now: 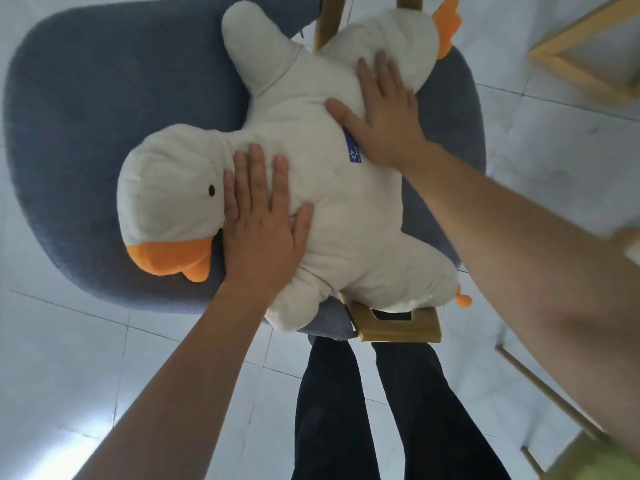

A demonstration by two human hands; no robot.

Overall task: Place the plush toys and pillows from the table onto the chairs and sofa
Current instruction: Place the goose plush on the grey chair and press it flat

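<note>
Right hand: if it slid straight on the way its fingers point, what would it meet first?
The right hand lies flat on the plush duck. Straight ahead of its fingertips is more of the duck, its rounded upper lobe. What lies past that edge is unclear.

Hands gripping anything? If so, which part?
Nothing gripped. Both hands lie flat on the plush duck on the blue chair: left hand beside its head, right hand on its body by the blue tag.
</note>
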